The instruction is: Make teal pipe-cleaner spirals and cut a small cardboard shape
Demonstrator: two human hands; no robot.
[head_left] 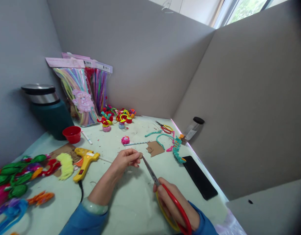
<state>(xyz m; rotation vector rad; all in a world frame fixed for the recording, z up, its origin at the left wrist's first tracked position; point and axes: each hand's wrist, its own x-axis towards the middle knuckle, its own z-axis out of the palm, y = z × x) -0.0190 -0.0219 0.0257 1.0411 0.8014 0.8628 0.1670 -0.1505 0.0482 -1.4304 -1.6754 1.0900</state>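
Scissors with metal blades and red-and-yellow handles (153,175), gripped in the right hand (173,199), slant far-left; their tips reach the left hand's (128,159) pinched fingertips, whose contents are unclear.

Open tabletop (133,202) between left hand (127,159) and right hand (165,198), glue gun (85,164) blocking leftward, black slab (199,178) rightward

Blue sleeves (85,220); smooth, rounded, pale green bangle (94,207).

Daylight enters through the bright window (247,13) between one and two o'clock. Soft shadows mark the surface (134,202). Vignetting darkens the three-o'clock edge; wide-angle stretch tilts outer areas.
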